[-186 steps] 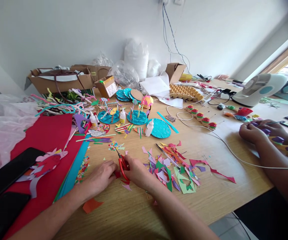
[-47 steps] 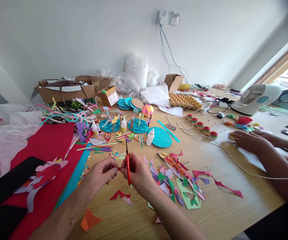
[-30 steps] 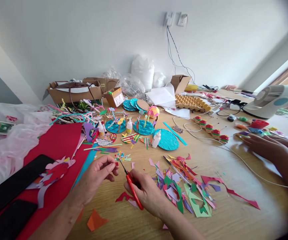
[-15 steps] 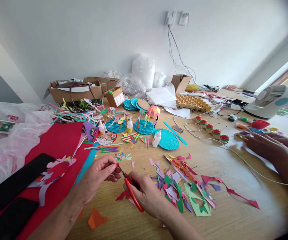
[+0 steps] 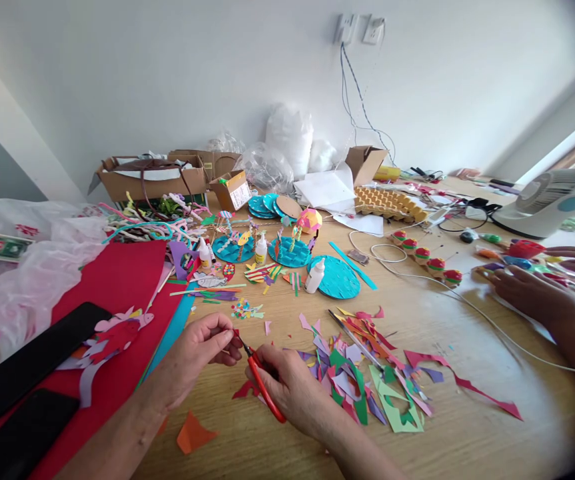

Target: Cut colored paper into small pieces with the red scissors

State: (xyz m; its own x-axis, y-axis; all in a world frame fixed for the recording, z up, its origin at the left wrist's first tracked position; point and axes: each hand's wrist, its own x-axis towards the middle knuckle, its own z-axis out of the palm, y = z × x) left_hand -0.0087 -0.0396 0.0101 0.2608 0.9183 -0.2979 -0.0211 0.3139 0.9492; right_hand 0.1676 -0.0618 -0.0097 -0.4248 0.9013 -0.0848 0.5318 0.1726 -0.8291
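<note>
Pinched between the fingertips of my left hand is a small piece of red paper. My right hand grips a pair of scissors with red handles, and their dark blades meet the red paper at its edge. Below the scissors lies a red paper scrap on the table. An orange paper scrap rests nearer to me. Right of my right hand spreads a pile of coloured paper offcuts, with a pen-like stick lying across it.
Blue round discs, white glue bottles and paper decorations stand farther back. At left, two black phones lie on red paper. A co-worker's hands rest at right beside a white cable and a fan.
My hands and the scissors stay almost in place at the red paper. The co-worker's hands have moved apart a little at right. The view has shifted slightly.
</note>
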